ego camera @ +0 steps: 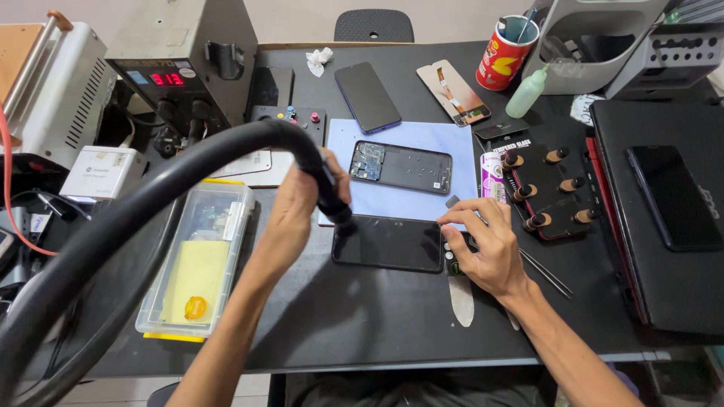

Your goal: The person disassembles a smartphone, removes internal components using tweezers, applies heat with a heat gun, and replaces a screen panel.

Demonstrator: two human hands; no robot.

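While our left hand is gripping the black hot-air nozzle with fingers wrapped fully around it, we are holding its tip at the far left corner of the dark phone screen. Our right hand is resting half-open, fingertips pressing the screen's right edge. The screen is lying on the black table, just near of the blue mat carrying an opened phone body.
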